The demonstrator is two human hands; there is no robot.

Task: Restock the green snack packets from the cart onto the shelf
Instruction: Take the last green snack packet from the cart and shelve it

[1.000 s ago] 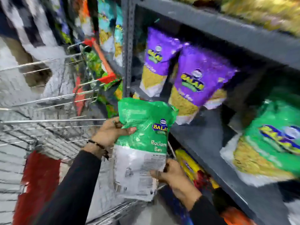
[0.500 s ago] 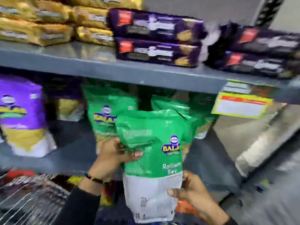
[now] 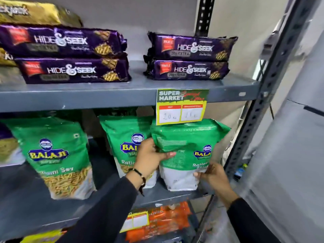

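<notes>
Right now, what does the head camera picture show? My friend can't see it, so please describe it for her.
Two hands, left hand and right hand, stand a crinkly green plastic snack packet upright on the grey metal middle shelf, beside two matching green packets. Purple biscuit packs are stacked on the shelf above, where a yellow-and-green price tag hangs.

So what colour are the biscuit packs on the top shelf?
Dark purple biscuit packs, seen clearly in the head view.
</notes>
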